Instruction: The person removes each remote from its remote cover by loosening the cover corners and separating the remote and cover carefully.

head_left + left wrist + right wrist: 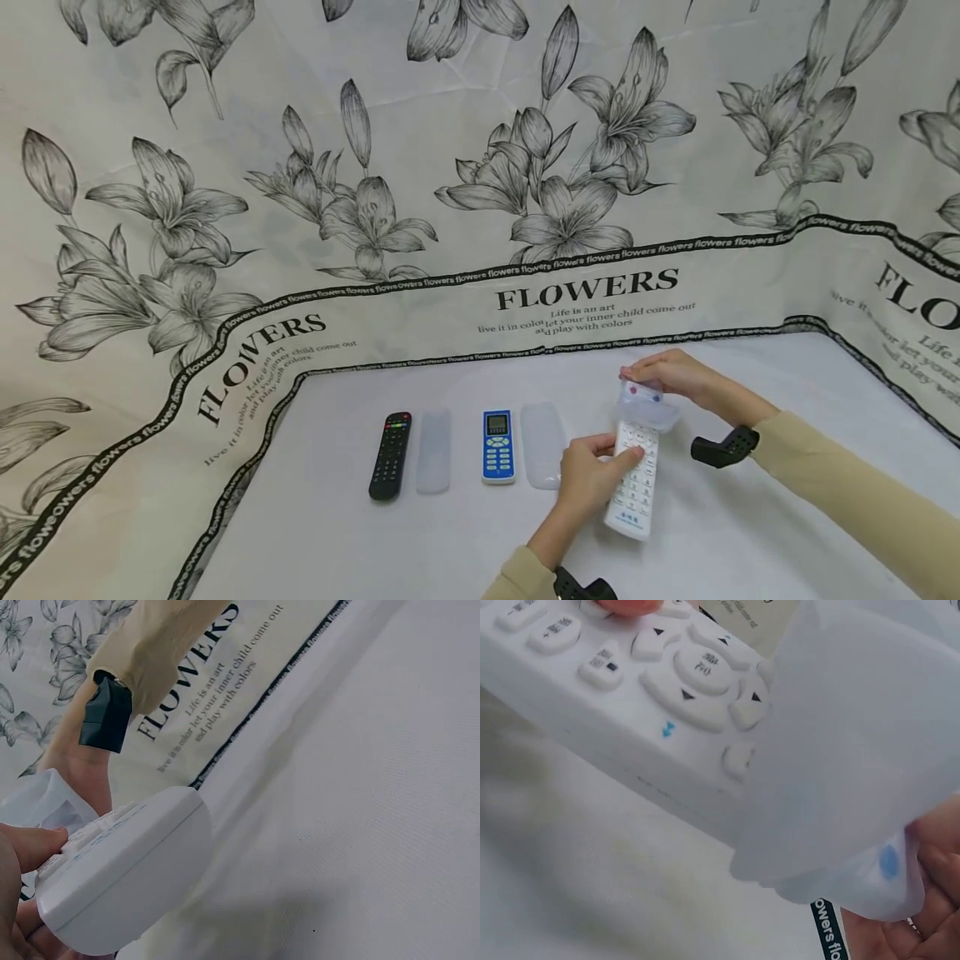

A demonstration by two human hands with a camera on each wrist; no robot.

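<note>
A white remote control (632, 505) is held tilted above the table, its keypad facing up. My left hand (587, 477) grips its middle, thumb on the buttons and fingers underneath. Around the far end sits a translucent soft remote cover (654, 412), its edge folded back and flaring outward. My right hand (675, 375) holds the cover and the remote's far end. The right wrist view shows the cover (847, 750) hiding that end, with the arrow keys bare beside it. In the left wrist view the remote's blank near end (142, 874) faces the camera.
Left of the hands, a translucent cover (542, 446) lies flat near a blue-and-white remote (498, 450). Farther left are another translucent cover (433, 452) and a black remote (390, 457). A flower-printed cloth (420, 317) rises behind the white table (322, 517).
</note>
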